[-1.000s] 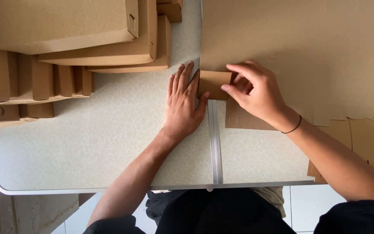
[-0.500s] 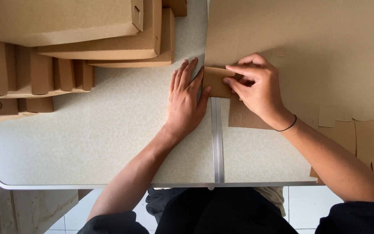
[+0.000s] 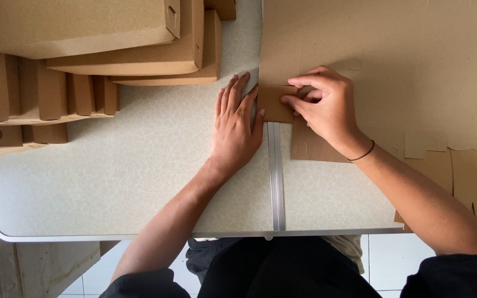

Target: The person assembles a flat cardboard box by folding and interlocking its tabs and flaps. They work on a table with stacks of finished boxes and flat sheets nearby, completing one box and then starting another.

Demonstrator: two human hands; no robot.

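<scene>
- 2 bare hands are at work on a flat cardboard blank (image 3: pixel 393 60) that lies over the right half of a pale speckled table (image 3: pixel 111 182).
- 1 small flap (image 3: pixel 276 102) at the blank's left edge is the part in hand: it is folded over and lies flat, just above the metal seam strip (image 3: pixel 275 176) that runs down the tabletop.
- Left hand (image 3: pixel 237 126) lies palm down on the table, fingers straight and spread. Its index finger touches the flap's left edge; it grasps nothing.
- Right hand (image 3: pixel 324 105) is bent over the flap's right side. Thumb and fingertips pinch or press that edge against the sheet, and the other fingers curl under. How firm the grip is I cannot tell.
- Done, as I judge it: this 1 flap is creased down. A stack of finished flat boxes (image 3: pixel 122 38) stands at the table's far left, and more boxes on edge (image 3: pixel 45 99) stand in a row beside it, so a good many are already made.
- Left, as I judge it: nearly all of this blank. The sheet is flat, with no wall raised, and a second tab (image 3: pixel 313 146) below the right hand lies unfolded.
- Loose cardboard pieces (image 3: pixel 470 176) with uneven edges lie at the right, partly over the table's edge, beside the right forearm.
- 1 thin dark band (image 3: pixel 362 154) circles the right wrist.
</scene>
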